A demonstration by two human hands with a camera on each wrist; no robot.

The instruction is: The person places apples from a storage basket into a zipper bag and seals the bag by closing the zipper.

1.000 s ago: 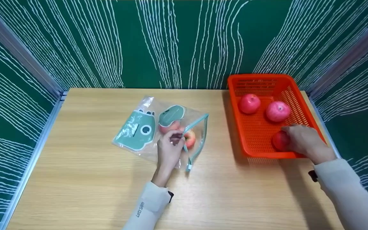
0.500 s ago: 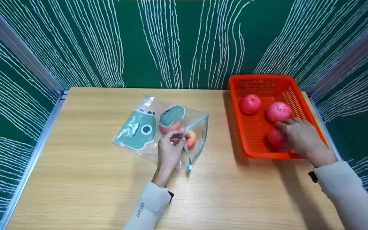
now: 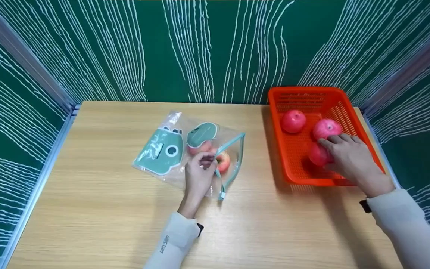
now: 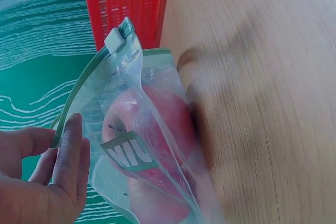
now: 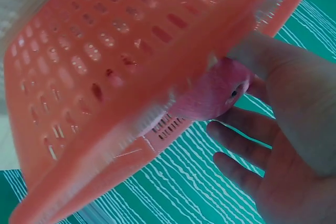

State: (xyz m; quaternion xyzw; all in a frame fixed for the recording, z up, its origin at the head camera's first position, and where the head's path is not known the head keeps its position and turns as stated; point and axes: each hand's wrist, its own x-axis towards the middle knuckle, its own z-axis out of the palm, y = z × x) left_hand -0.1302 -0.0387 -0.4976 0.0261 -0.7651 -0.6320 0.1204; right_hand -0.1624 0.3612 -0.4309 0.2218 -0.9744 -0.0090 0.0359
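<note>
In the head view my left hand pinches the green zip edge of a clear slider bag, lying on the table with its mouth gaping. Two apples lie inside: one apple by the mouth, another apple deeper, partly under a green print. The left wrist view shows thumb and fingers on the zip strip, with the white slider above. At right, my right hand reaches into an orange basket and grips a red apple between thumb and fingers.
Two more apples sit in the basket: a red apple at the left and a pinkish apple near the gripped one. The basket's rim stands beneath my right wrist. Green walls with white lines enclose the wooden table.
My right hand has shifted left and away from me inside the basket, bringing the gripped apple closer to the pinkish one. My left hand and the bag stay put.
</note>
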